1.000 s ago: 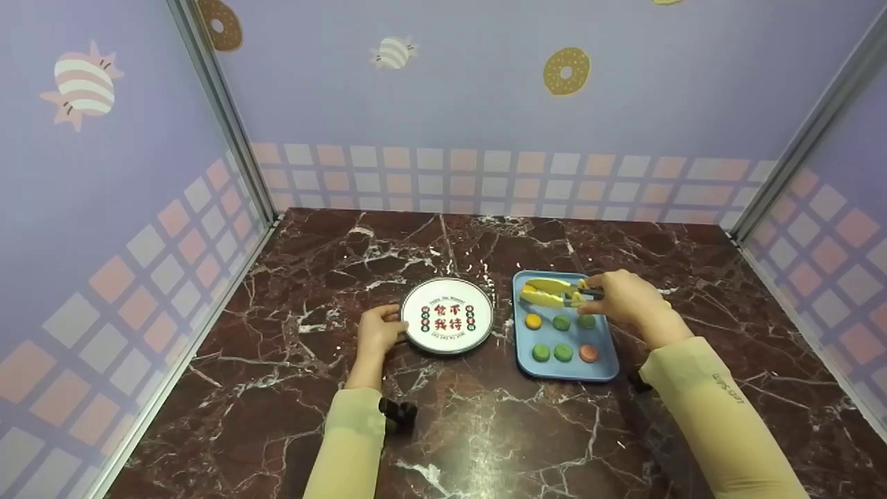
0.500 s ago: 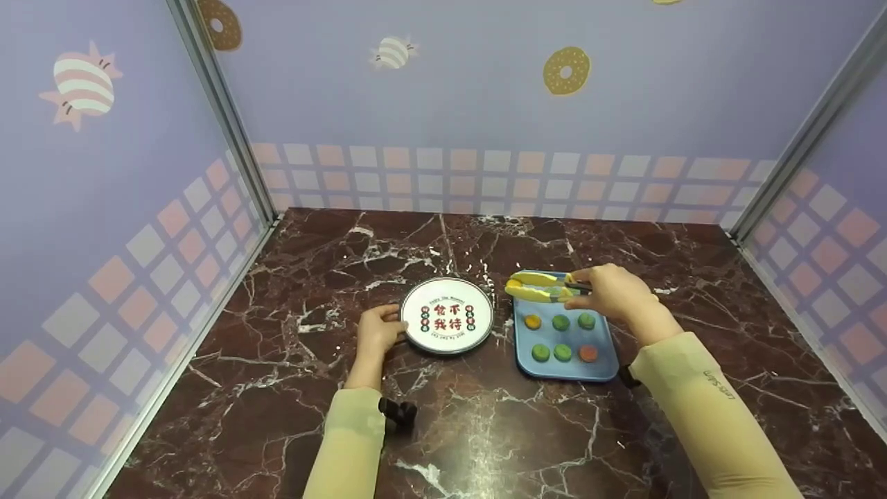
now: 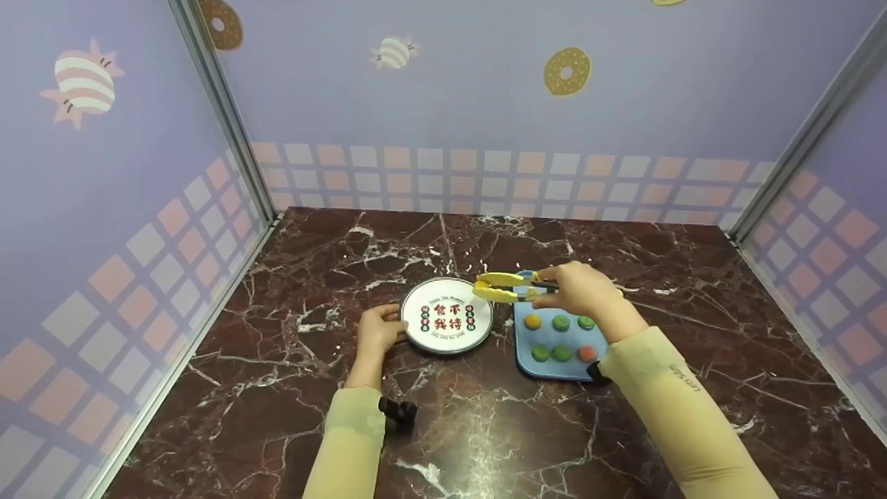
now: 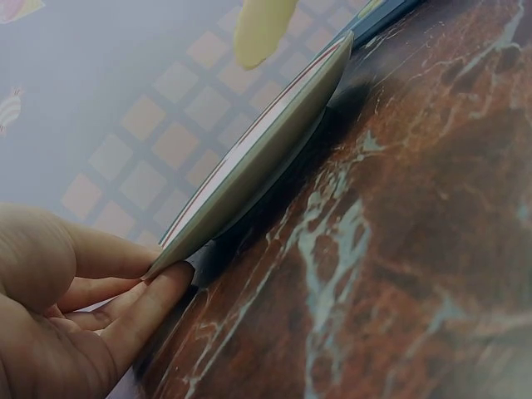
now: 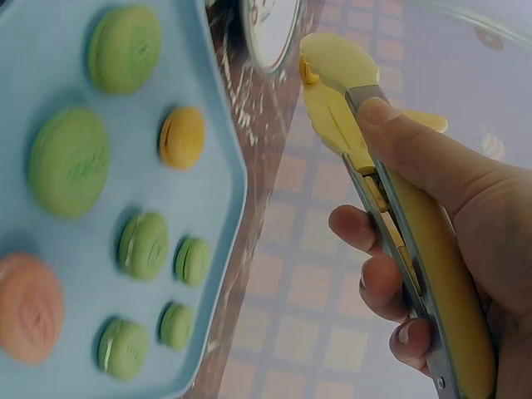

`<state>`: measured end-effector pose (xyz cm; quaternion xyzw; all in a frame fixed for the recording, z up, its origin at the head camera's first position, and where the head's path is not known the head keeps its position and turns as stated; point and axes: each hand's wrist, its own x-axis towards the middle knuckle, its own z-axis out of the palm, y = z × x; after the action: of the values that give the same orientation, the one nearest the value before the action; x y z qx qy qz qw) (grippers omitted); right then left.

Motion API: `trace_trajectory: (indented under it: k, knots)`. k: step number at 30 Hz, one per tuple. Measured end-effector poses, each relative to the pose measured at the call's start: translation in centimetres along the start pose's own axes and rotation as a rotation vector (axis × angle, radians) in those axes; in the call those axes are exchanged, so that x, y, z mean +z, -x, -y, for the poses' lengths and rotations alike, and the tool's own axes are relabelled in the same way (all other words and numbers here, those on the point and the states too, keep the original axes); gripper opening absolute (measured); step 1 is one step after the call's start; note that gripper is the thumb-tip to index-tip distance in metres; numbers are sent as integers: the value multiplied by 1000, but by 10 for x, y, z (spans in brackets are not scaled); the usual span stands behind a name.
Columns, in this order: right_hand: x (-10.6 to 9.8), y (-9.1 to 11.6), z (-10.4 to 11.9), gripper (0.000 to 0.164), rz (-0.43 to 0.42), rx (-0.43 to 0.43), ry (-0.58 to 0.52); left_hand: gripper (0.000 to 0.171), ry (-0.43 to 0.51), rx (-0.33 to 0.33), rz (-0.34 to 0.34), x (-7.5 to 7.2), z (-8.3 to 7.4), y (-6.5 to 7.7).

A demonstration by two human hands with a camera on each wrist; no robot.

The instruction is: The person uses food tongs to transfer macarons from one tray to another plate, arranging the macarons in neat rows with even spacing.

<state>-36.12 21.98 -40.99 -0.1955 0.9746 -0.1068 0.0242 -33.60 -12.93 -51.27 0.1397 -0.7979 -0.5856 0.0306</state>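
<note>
While my left grip (image 3: 378, 333) pinches the white plate (image 3: 447, 317) at nine o'clock, apparently to steady it | right grip (image 3: 585, 287) squeezes yellow tongs (image 3: 500, 296), clamping a yellow macaron (image 5: 309, 71) above its one-to-two o'clock rim | blue tray (image 3: 554, 371) at three.

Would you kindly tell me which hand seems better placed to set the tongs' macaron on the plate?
The right hand, I'd judge: it grips the tongs, whose tips hold a yellow macaron close to the plate. The left hand pinches the plate's rim.
</note>
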Motion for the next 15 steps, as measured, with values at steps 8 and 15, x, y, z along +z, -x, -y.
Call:
trace_trajectory:
  k: [8, 15]
  knots:
    - [7, -11, 23, 64, 1, -31, -8, 47, 3, -2, 11, 0, -1, 0]
    - [16, -23, 43, 60, -15, -74, -10, 47, 7, 4, 6, 0, -1, 1]
